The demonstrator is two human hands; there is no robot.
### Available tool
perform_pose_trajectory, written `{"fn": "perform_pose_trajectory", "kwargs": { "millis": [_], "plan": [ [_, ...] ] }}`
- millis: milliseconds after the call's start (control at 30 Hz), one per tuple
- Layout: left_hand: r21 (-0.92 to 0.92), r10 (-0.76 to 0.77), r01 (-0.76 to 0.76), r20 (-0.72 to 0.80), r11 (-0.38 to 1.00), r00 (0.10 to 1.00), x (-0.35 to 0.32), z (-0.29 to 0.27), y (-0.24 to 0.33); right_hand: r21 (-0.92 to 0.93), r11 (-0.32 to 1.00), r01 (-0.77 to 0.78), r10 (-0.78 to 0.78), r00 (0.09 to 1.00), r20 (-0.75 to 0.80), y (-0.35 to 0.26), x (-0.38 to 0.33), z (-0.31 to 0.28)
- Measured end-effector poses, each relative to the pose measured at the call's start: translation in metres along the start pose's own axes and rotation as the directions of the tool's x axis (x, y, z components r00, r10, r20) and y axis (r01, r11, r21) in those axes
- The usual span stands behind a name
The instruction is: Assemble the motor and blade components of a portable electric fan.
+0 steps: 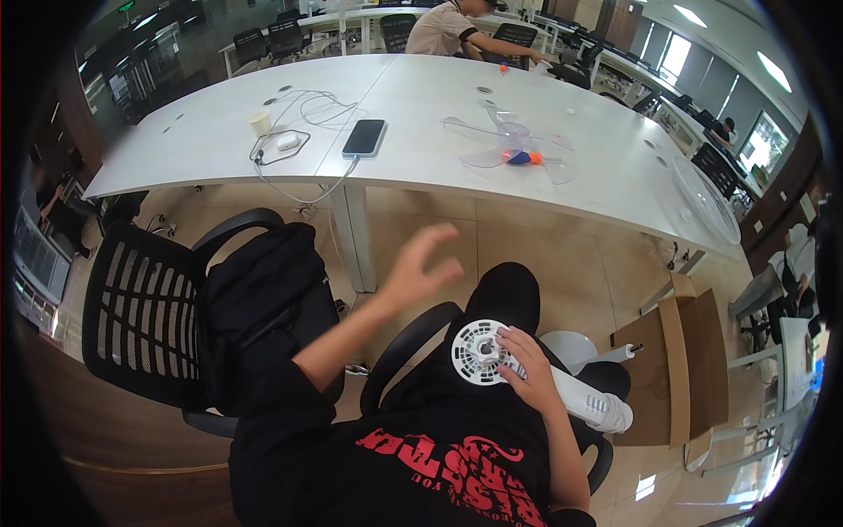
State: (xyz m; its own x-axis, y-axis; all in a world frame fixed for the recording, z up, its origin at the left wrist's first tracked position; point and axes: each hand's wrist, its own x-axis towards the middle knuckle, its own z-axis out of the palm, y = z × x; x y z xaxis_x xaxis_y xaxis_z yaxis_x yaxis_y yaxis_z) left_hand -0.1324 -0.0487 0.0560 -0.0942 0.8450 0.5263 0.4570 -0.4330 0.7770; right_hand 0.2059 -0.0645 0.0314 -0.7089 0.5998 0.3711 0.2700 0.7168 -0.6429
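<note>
A: Resting on your lap, the white fan motor unit (527, 373) lies with its round ribbed face (481, 351) turned up and its long white body running off to the right. Your right hand (525, 364) lies flat over it, fingers (509, 338) loosely spread across the edge of the round face, not pinching anything.

B: And your left hand?

A: Your left hand (421, 263) is raised in the air above your knee, fingers spread and slightly curled, holding nothing.

B: What lies around you?

A: Far from you, on the white table (219, 132), the clear fan blade (514, 145) sits toward the right with a small orange and blue object (524, 158) just beside its hub. A dark phone (364, 137) lies left of it, with a white cable (307, 110) coiled farther left. At the table's right end rests a round white fan grille (707, 202). A black mesh chair (145, 307) carrying a black bag (263, 299) stands to your left, and a cardboard box (676, 369) lies on the floor to your right.
</note>
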Motion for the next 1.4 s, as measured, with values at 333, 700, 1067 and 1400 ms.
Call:
{"fn": "perform_pose_trajectory", "kwargs": {
  "millis": [333,700,1067,1400],
  "plan": [
    [0.790,-0.062,0.450,-0.469,0.417,0.881,0.187,-0.155,-0.169,0.016,1.000,0.024,-0.024,1.000,0.009,-0.002,0.002,0.001],
    [0.794,-0.344,0.560,-0.470,0.238,0.813,0.243,-0.184,-0.215,0.074,0.997,0.016,-0.015,1.000,-0.014,0.019,0.003,-0.002],
    [0.649,-0.376,0.691,-0.583,0.318,0.720,0.266,-0.216,-0.293,0.065,0.994,0.083,-0.079,0.995,-0.064,0.036,-0.002,0.011],
    [0.667,-0.425,0.629,-0.472,0.401,0.772,0.280,-0.235,-0.277,0.050,0.997,0.058,-0.054,0.995,-0.089,0.046,0.000,0.011]
  ]
}}
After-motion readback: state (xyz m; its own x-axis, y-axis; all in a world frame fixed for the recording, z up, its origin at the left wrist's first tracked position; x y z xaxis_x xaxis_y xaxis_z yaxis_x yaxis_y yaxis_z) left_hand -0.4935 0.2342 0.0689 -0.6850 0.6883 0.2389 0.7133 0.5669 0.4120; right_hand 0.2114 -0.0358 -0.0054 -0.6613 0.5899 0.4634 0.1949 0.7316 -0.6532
